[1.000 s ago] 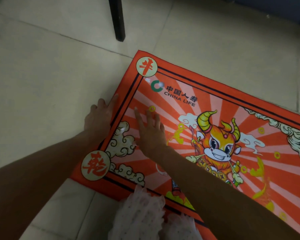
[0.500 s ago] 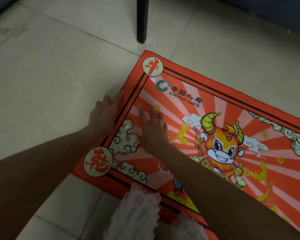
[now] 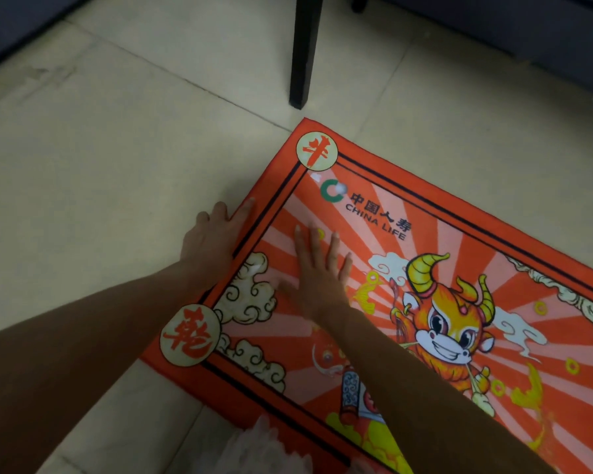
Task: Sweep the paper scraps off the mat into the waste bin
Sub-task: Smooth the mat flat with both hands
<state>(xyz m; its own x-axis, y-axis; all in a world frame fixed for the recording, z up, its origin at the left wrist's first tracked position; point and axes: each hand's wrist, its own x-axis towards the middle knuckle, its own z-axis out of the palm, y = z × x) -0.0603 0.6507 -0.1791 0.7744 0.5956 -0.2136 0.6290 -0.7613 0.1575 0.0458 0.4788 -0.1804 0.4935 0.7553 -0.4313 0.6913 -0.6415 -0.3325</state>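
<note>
Nearest the person: a bit of white lacy fabric at the bottom edge, overlapping the near border of the mat.

Mat: orange-red, printed with a cartoon ox, cloud scrolls, and "CHINA LIFE" lettering. It lies flat on pale floor tiles, one corner pointing away.

Right hand: palm down on the mat, fingers straight and spread, pressing the striped area between the cloud scroll and the ox. Holds nothing.

Left hand: at the mat's left edge, mostly on the tile, fingers straight and together, fingertips touching the border. Holds nothing.

Paper scraps: a couple of small pale bits near the far corner, one over the green logo, another just beside the round character badge. Well ahead of both hands. Too blurred to tell more.

Beyond the corner: a dark furniture leg standing on the tile, close to the mat's tip but apart from it.
</note>
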